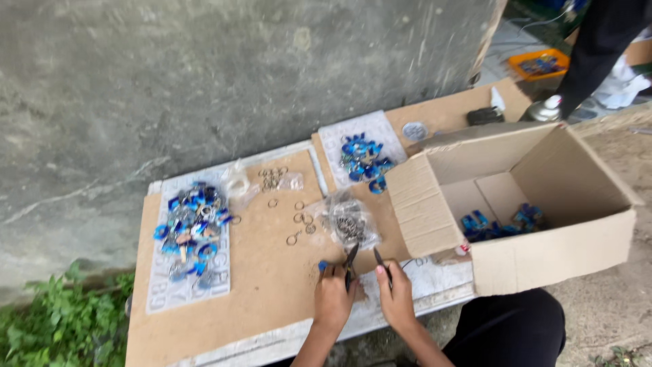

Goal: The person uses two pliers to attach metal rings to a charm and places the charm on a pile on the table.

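Pliers, two small dark-handled pairs: left hand (333, 299) clenched on one (350, 261), right hand (396, 295) on the other (382, 264), at the brown board's (272, 285) front edge. Keep tips close, wrists planted; loose metal rings (299, 219) lie just beyond.

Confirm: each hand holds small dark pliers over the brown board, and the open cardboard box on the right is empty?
Not quite. The head view shows the open cardboard box holds a few blue pieces. The rest stands: left hand and right hand each hold pliers over the brown board.
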